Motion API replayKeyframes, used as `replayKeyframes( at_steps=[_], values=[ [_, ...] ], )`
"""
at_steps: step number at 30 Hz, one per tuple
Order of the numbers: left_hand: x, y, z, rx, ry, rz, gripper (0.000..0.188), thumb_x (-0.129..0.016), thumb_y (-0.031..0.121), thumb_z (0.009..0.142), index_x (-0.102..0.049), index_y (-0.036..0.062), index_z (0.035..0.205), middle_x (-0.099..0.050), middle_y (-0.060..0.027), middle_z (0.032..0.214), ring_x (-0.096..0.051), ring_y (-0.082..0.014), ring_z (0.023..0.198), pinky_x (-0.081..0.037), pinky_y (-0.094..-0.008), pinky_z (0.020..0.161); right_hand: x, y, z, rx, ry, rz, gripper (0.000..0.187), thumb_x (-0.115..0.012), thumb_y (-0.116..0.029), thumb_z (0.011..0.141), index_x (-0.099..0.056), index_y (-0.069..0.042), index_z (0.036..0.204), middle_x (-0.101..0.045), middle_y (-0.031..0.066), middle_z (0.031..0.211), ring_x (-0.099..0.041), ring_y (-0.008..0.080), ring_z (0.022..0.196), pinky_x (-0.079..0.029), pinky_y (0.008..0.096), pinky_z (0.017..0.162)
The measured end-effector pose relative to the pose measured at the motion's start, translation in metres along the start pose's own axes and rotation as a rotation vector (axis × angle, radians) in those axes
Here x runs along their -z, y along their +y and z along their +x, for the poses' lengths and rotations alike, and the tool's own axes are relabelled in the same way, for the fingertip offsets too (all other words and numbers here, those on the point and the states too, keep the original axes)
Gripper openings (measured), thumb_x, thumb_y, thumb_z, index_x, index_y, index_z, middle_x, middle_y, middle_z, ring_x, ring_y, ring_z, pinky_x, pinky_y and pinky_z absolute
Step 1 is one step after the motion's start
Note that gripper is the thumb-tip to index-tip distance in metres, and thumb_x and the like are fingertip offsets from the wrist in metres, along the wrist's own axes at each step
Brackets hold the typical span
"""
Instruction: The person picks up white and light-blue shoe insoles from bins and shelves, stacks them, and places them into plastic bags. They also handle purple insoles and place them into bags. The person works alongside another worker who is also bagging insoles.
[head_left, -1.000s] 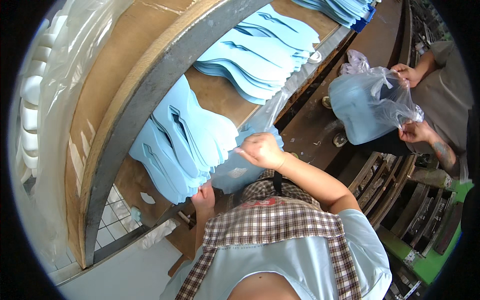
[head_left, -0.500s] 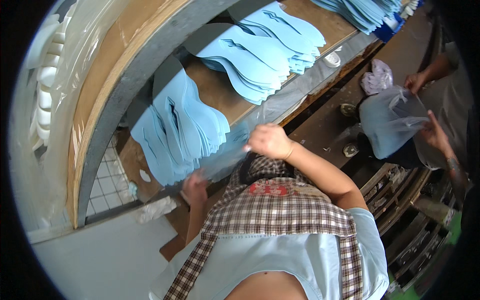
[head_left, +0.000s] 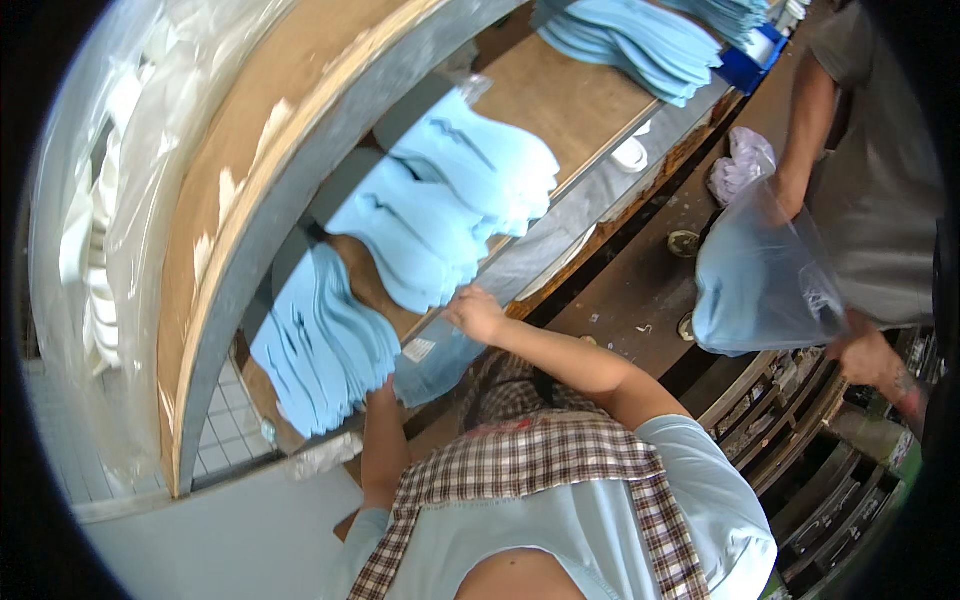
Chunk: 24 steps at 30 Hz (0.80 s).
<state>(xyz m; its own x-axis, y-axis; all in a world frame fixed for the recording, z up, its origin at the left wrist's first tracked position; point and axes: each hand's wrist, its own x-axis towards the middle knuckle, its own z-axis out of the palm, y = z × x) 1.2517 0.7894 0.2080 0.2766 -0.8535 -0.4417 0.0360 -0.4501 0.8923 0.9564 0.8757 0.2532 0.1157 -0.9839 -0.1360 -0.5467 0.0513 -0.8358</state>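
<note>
- The right hand is held curled at the shelf's front edge, just beside the lower ends of the middle light-blue, wavy-edged foam sheets; whether a sheet or plastic is pinched in it cannot be told.
- The left hand is placed at the lower ends of the left light-blue foam stack, partly hidden; its grip cannot be told.
- Between the two hands, below the edge of the brown wooden shelf, a clear plastic bag with a bluish look is seen, with a small white label on it.
- For good handling, the sheets are best gripped as one bundle, with slotted faces aligned and thin ends supported from beneath, so that none are bent or fanned out; the plastic is best kept clear of the shelf's edge.
- Compared with half a second ago, the right hand has been brought to the shelf edge from over the bag, and the left hand, blurred then, has been brought up against its stack.
- At the right, a co-worker's filled clear bag, earlier held open by both hands, is now reached into or behind by one.
</note>
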Motion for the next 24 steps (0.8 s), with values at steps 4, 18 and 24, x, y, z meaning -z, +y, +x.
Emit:
replayKeyframes(
  at_steps=[4, 18, 24],
  values=[
    [-0.04, 0.026, -0.003, 0.14, 0.101, -0.187, 0.031, -0.057, 0.023, 0.087, -0.049, 0.0033, 0.11, -0.05, -0.0075, 0.105, -0.046, -0.0245, 0.104, -0.038, -0.0393, 0.085, 0.02, -0.001, -0.019, 0.142, -0.119, -0.181, 0.031, -0.057, -0.027, 0.086, -0.062, -0.007, 0.108, -0.054, 0.0134, 0.124, -0.041, 0.0305, 0.121, -0.039, 0.0416, 0.096],
    [-0.14, -0.023, -0.202, -0.843, -0.449, 0.623, 0.04, -0.062, 0.013, 0.08, -0.048, -0.0021, 0.113, -0.051, -0.019, 0.114, -0.05, -0.0314, 0.107, -0.039, -0.0393, 0.091, 0.479, 0.007, -0.052, 0.103, 1.168, -0.443, 0.048, -0.062, -0.034, 0.081, -0.057, 0.003, 0.112, -0.062, 0.02, 0.105, -0.06, 0.0275, 0.096, -0.045, 0.0361, 0.084],
    [-0.315, 0.025, -0.247, -0.483, -1.186, 0.296, 0.05, -0.061, 0.008, 0.086, -0.037, 0.0063, 0.129, -0.04, -0.0107, 0.134, -0.041, -0.0236, 0.123, -0.037, -0.0365, 0.099, 0.552, 0.052, 0.0, -0.604, 0.1, 0.194, 0.068, -0.07, -0.052, 0.068, -0.06, -0.004, 0.115, -0.062, 0.0122, 0.11, -0.062, 0.0222, 0.094, -0.049, 0.0308, 0.081]
  ],
)
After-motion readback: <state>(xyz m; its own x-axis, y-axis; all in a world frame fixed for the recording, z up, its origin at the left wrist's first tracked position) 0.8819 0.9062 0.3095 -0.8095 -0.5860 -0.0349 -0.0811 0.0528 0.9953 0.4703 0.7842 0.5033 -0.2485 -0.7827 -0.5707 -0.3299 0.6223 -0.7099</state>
